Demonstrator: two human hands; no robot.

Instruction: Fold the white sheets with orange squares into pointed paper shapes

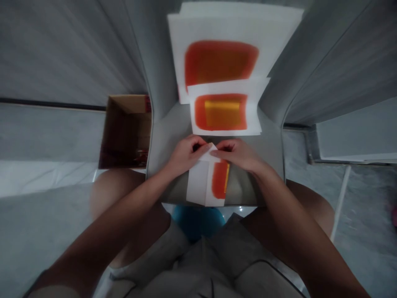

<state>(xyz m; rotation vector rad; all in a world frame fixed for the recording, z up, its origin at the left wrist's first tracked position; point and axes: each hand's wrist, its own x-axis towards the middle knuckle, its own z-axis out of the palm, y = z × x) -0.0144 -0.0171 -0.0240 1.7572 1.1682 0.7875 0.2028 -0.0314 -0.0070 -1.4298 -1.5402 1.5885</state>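
A small folded sheet of white paper (197, 182) lies on the grey chair seat, close to its front edge. Part of an orange-red printed patch with a yellow edge shows on its right half. My left hand (190, 154) pinches the upper left of the paper between thumb and fingers. On the other side, my right hand (237, 153) is closed on the upper right, its thumb pressed on a folded flap. The two hands nearly meet at the pointed top of the fold.
Beyond my hands, a sheet with an orange and yellow patch (223, 111) lies on the seat. Larger white sheets (221, 49) with a red-orange patch lean on the chair's backrest. An open cardboard box (124, 132) stands left of the chair; something blue (198, 221) is beneath the seat.
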